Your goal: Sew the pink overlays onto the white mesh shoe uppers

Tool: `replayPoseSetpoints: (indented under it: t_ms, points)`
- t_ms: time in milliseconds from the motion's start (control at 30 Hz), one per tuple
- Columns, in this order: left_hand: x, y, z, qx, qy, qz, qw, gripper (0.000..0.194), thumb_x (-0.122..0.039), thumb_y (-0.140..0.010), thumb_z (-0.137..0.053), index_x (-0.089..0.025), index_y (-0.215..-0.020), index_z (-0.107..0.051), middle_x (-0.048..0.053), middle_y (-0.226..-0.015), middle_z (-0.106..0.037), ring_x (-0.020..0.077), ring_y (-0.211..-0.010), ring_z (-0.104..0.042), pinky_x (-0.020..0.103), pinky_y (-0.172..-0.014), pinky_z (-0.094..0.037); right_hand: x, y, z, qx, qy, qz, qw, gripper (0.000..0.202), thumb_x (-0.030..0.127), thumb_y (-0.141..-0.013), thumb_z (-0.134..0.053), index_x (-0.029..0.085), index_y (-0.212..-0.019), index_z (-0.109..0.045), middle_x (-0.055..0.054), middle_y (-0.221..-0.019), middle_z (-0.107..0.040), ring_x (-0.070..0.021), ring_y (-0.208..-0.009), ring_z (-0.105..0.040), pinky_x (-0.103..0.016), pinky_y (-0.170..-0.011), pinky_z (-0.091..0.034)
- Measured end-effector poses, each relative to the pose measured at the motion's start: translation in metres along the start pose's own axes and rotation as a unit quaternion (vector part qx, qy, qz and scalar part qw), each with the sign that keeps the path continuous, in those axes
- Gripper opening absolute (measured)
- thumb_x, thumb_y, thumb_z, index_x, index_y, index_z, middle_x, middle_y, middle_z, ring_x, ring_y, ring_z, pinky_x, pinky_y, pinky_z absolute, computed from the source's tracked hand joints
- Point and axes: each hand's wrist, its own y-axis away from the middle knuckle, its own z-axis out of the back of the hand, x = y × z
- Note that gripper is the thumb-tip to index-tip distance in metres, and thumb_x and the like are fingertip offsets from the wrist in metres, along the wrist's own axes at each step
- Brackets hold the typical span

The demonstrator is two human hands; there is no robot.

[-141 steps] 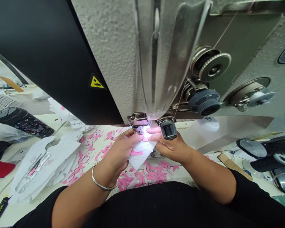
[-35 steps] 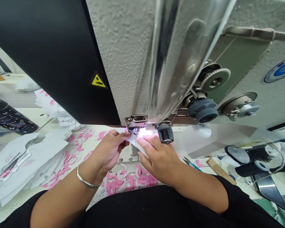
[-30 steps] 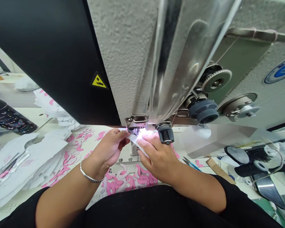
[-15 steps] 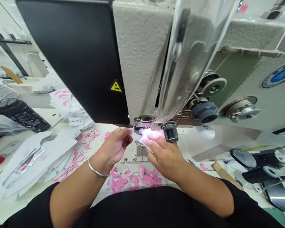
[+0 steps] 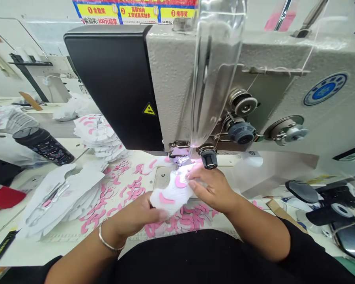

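Observation:
A white fabric piece (image 5: 177,194) with curved pink patches on it lies tilted below the needle area of a sewing machine (image 5: 171,71). My left hand (image 5: 144,211) grips its near left end, thumb on top and fingers underneath. At its right edge, close to the lit presser foot (image 5: 180,158), my right hand (image 5: 214,188) holds the cloth between thumb and fingers. Part of the right fingertips is lost in glare. Loose pink curved pieces (image 5: 189,221) lie in a heap under and in front of the cloth.
On the left are stacked white cut pieces (image 5: 91,177), another pile with pink patches (image 5: 99,136) and a dark patterned bottle (image 5: 44,144). Black thread spools (image 5: 328,217) stand at the right. The machine head and its clear tube (image 5: 215,79) overhang the hands.
The white piece has come toward me from under the presser foot, showing its pink patches. My left hand moved nearer and down with it; my right hand shifted slightly right. The camera view tilted up.

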Motion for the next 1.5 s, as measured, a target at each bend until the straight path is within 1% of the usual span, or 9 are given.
replayPoseSetpoints:
  t_ms: [100,200,333,400,767,1133,1233,1367,1500]
  points:
    - [-0.003,0.014,0.000,0.099,-0.092,0.037,0.990,0.027,-0.037,-0.081,-0.070,-0.020,-0.102,-0.071,0.005,-0.097,-0.071,0.0223,-0.092,-0.062,0.033,-0.085,-0.047,0.000,0.000,-0.003,-0.013,0.016,-0.061,0.998,0.021,0.032,-0.092,-0.055,0.023,-0.109,-0.062,-0.007,-0.104,-0.067,-0.0234,-0.096,-0.063,-0.043,-0.087,-0.051]
    - [-0.012,0.020,0.017,0.086,-0.194,0.104,0.972,0.028,-0.040,-0.079,-0.071,-0.022,-0.101,-0.074,0.005,-0.100,-0.073,0.0251,-0.095,-0.064,0.034,-0.085,-0.048,0.000,-0.003,-0.005,0.033,0.045,-0.095,0.994,0.028,0.030,-0.090,-0.056,0.022,-0.117,-0.061,-0.011,-0.117,-0.061,-0.0263,-0.105,-0.060,-0.043,-0.088,-0.052]
    - [-0.019,0.015,0.044,-0.279,-0.123,0.069,0.950,0.023,-0.039,-0.079,-0.069,-0.020,-0.091,-0.071,0.005,-0.089,-0.070,0.0214,-0.085,-0.063,0.032,-0.076,-0.049,0.000,-0.008,-0.003,0.070,0.068,-0.079,0.992,0.024,0.025,-0.092,-0.053,0.022,-0.112,-0.064,-0.010,-0.106,-0.062,-0.0272,-0.107,-0.059,-0.045,-0.092,-0.051]
    - [-0.020,0.008,0.046,-0.372,-0.023,0.013,0.928,0.030,-0.041,-0.081,-0.067,-0.020,-0.103,-0.070,0.007,-0.098,-0.069,0.0203,-0.089,-0.063,0.031,-0.077,-0.050,0.000,-0.009,-0.001,0.071,0.073,-0.076,0.992,0.025,0.024,-0.092,-0.052,0.021,-0.112,-0.066,-0.010,-0.103,-0.063,-0.0267,-0.104,-0.060,-0.045,-0.092,-0.051]
    - [-0.001,0.002,0.015,-0.077,0.047,0.042,0.995,0.029,-0.030,-0.082,-0.072,-0.019,-0.109,-0.068,0.007,-0.099,-0.070,0.0200,-0.088,-0.063,0.031,-0.077,-0.048,-0.007,-0.003,-0.001,0.039,0.146,0.050,0.987,0.026,0.016,-0.089,-0.053,0.021,-0.111,-0.067,-0.011,-0.107,-0.067,-0.0271,-0.104,-0.061,-0.048,-0.091,-0.049]
    - [0.001,0.015,0.022,0.009,-0.065,0.063,0.996,0.027,-0.036,-0.084,-0.068,-0.019,-0.104,-0.066,0.006,-0.098,-0.071,0.0210,-0.089,-0.064,0.032,-0.078,-0.049,-0.013,0.006,-0.011,-0.015,0.159,0.083,0.984,0.029,0.012,-0.088,-0.058,0.024,-0.115,-0.062,-0.007,-0.116,-0.069,-0.0254,-0.109,-0.062,-0.048,-0.100,-0.045]
    - [-0.004,0.040,0.051,-0.114,-0.314,0.088,0.938,0.017,-0.035,-0.082,-0.066,-0.021,-0.090,-0.069,0.003,-0.088,-0.070,0.0193,-0.080,-0.061,0.030,-0.071,-0.043,-0.014,0.008,-0.014,-0.038,0.145,0.102,0.983,0.035,0.010,-0.086,-0.061,0.025,-0.118,-0.060,-0.007,-0.118,-0.068,-0.0247,-0.111,-0.062,-0.046,-0.103,-0.044]
    - [-0.004,0.089,0.094,-0.424,-0.475,0.160,0.754,0.018,-0.035,-0.082,-0.055,-0.022,-0.085,-0.068,0.005,-0.082,-0.068,0.0219,-0.076,-0.057,0.033,-0.066,-0.036,-0.020,0.009,-0.019,-0.067,0.146,0.104,0.981,0.036,0.010,-0.084,-0.064,0.026,-0.116,-0.063,-0.007,-0.116,-0.068,-0.0262,-0.109,-0.063,-0.045,-0.101,-0.046]
    - [0.013,0.117,0.109,-0.454,-0.456,0.212,0.736,0.016,-0.035,-0.076,-0.058,-0.023,-0.080,-0.067,0.004,-0.075,-0.067,0.0211,-0.069,-0.057,0.032,-0.061,-0.034,-0.023,0.010,-0.024,-0.082,0.147,0.096,0.981,0.034,0.012,-0.084,-0.065,0.028,-0.113,-0.065,-0.006,-0.112,-0.070,-0.0274,-0.106,-0.065,-0.048,-0.098,-0.047]
